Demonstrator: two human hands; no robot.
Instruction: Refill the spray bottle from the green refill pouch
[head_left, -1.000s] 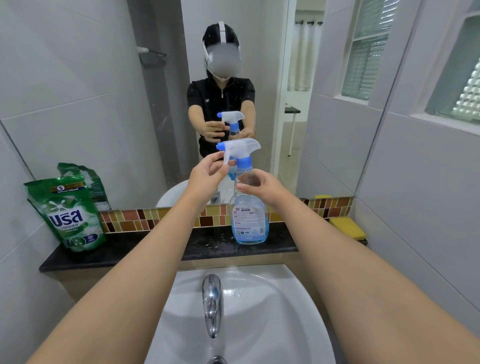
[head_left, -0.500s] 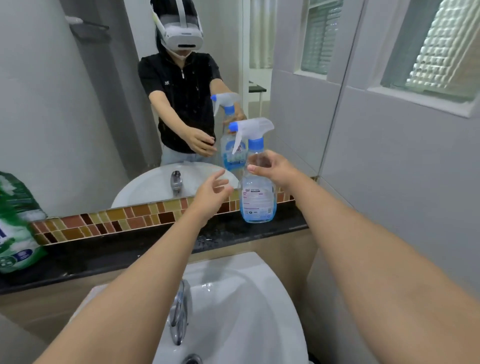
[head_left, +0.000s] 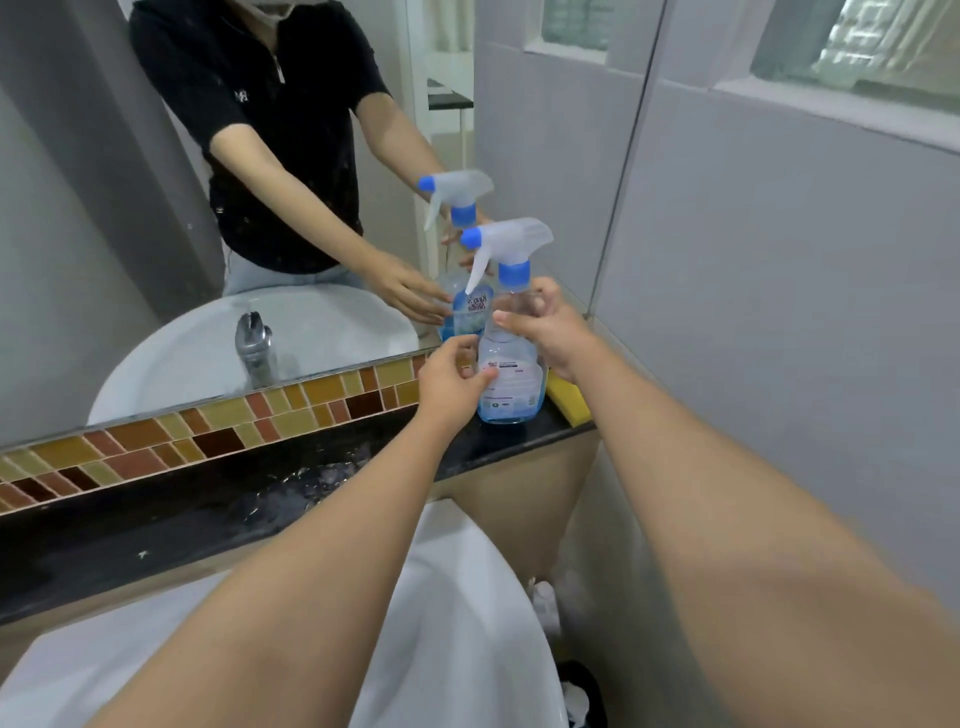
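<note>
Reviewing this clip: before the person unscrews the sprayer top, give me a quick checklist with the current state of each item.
1. Spray bottle upright on the black ledge: ok.
2. Right hand gripping the bottle's upper body: ok.
3. Left hand on the lower body: touching; firmness of the grip cannot tell.
4. Sprayer top still on, no hand on its blue collar: not ok for unscrewing yet.
5. Green refill pouch within reach: cannot tell, out of frame.
6. Bottle clear of the yellow sponge: cannot tell, they sit very close.
</note>
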